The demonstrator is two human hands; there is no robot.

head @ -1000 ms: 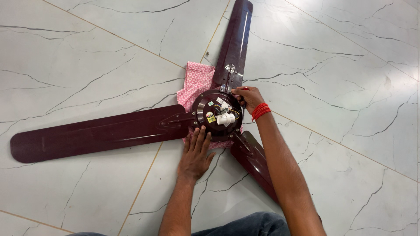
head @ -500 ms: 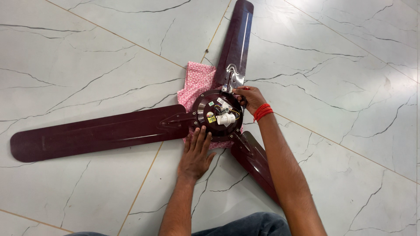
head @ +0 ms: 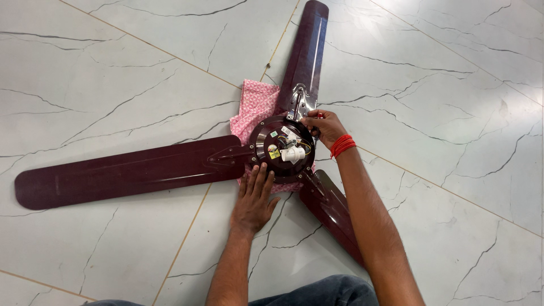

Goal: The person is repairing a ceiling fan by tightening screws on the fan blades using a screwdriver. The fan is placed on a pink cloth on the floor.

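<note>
A dark maroon ceiling fan lies on the floor with three blades: one to the left (head: 130, 170), one to the far side (head: 309, 48), one toward me (head: 334, 212). Its round motor hub (head: 281, 148) faces up, showing a white capacitor and wires. My left hand (head: 255, 201) rests flat, fingers spread, against the hub's near rim. My right hand (head: 324, 127), with a red thread at the wrist, is closed on a small red-handled tool at the hub's right edge, beside the shiny blade bracket (head: 297, 102).
A pink patterned cloth (head: 255, 110) lies under the hub. The floor is white marble-look tile with thin seams (head: 187, 229). My knee in blue jeans (head: 323, 292) shows at the bottom edge.
The fan hub and blades have turned slightly. Both hands stay at the hub, the right one still working at its right edge.
</note>
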